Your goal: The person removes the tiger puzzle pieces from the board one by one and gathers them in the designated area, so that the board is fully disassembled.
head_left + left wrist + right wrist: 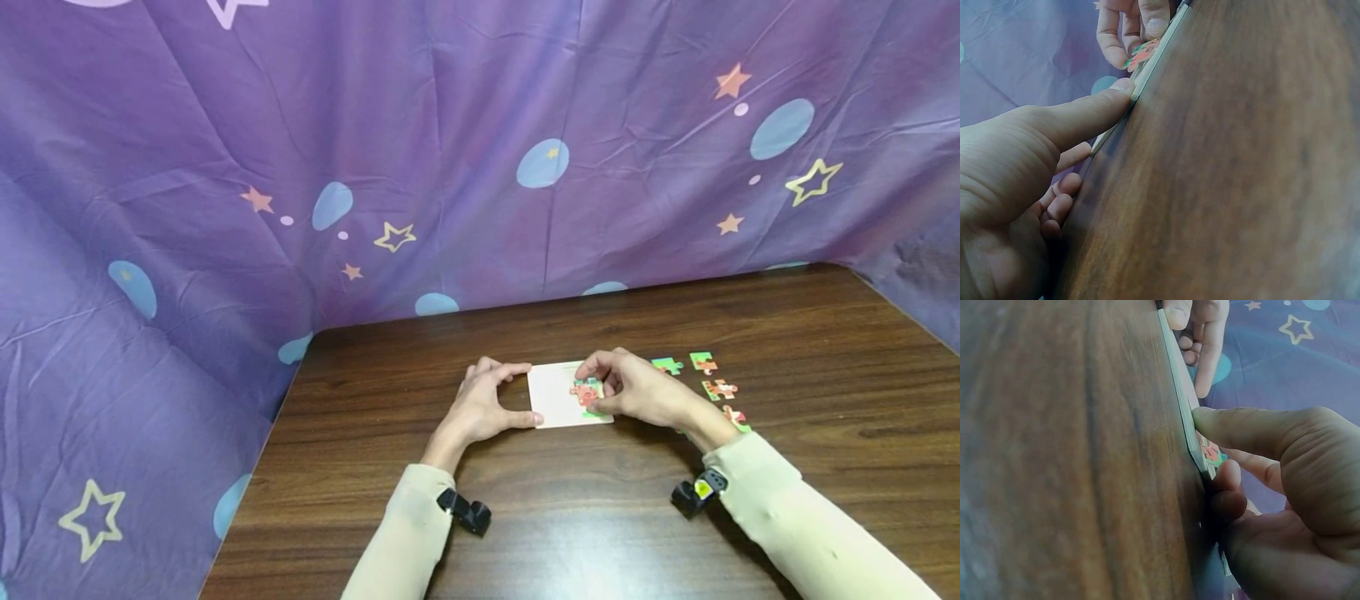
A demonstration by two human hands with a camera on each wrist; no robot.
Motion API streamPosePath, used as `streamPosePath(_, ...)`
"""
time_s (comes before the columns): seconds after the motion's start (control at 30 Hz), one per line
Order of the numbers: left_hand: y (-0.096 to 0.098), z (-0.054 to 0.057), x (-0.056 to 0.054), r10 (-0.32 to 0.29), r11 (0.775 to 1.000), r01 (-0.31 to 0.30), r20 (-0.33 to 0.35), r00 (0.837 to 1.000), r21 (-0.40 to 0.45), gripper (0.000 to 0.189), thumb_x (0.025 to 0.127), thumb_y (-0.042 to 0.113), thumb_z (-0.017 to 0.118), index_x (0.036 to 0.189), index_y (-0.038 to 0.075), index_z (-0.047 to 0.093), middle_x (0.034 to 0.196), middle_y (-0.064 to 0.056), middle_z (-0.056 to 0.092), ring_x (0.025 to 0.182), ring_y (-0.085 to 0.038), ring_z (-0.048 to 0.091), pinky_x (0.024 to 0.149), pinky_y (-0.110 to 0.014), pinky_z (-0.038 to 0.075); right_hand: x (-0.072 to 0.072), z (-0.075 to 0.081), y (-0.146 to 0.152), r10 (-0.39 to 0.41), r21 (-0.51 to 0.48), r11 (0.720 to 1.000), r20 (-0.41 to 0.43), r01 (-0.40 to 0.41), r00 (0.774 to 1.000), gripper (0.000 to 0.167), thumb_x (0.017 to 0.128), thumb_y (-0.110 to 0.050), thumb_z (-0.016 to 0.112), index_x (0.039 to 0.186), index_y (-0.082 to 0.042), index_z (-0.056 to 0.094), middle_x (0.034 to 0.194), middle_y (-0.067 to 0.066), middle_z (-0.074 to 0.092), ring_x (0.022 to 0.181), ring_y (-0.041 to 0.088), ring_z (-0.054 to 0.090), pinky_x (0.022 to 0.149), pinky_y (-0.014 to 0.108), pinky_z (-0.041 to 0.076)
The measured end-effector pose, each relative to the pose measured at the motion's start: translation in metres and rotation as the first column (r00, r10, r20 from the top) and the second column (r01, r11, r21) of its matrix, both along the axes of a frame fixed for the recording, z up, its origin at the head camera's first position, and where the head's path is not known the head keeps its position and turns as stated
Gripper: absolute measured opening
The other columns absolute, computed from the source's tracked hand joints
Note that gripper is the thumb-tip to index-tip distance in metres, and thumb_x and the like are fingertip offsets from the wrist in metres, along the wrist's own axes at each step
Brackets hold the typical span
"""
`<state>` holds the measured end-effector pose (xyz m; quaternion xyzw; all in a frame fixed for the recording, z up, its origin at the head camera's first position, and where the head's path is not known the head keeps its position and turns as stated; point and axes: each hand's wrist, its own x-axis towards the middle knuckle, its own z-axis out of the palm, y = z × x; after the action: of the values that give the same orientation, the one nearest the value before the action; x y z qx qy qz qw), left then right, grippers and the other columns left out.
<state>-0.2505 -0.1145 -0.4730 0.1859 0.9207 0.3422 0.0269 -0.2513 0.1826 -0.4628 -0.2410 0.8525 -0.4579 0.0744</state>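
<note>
A white puzzle board (553, 400) lies flat on the table. My left hand (480, 406) holds its left side, thumb at the near corner and index finger at the far one. Over the board's right half, my right hand (637, 387) pinches a red and green puzzle piece (585, 392) between thumb and fingers. That puzzle piece (1143, 55) looks tilted above the board in the left wrist view. The right thumb partly hides the board's edge (1179, 381) in the right wrist view. Right fingers cover part of the board's right side.
Several loose puzzle pieces (720, 389) lie right of the board, some partly behind the right hand and wrist. The brown wooden table (360, 400) meets a purple curtain (450, 167) at the back and left. Each wrist wears a black camera strap (465, 510).
</note>
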Motion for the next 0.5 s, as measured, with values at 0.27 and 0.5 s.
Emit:
streamPosePath(0.27,-0.001,-0.011,-0.004,0.004,1.000,-0.004,-0.023,1.000,0.023,0.084,0.076,0.041,0.104,0.152,0.029,0.070,0.123,-0.001,0.058,0.118,-0.022,0.050,0.108,-0.045,0.044,0.001,0.000,0.000,-0.006,-0.007,1.000,-0.005,0.005,1.000,0.041,0.087,-0.008,0.094,0.123,-0.006,0.074,0.102,0.012,0.060,0.083,0.016,0.057,0.072,0.027,0.049)
streamPosePath(0.5,-0.002,-0.009,-0.004,-0.001,1.000,0.001,-0.033,0.999,0.023,0.084,0.076,0.042,0.104,0.152,0.029,0.070,0.123,-0.001,0.058,0.118,-0.022,0.051,0.108,-0.046,0.044,-0.001,0.000,0.003,0.003,-0.001,1.000,-0.009,-0.003,1.000,0.040,0.088,-0.002,0.090,0.126,-0.007,0.077,0.099,0.010,0.064,0.081,0.015,0.060,0.071,0.027,0.050)
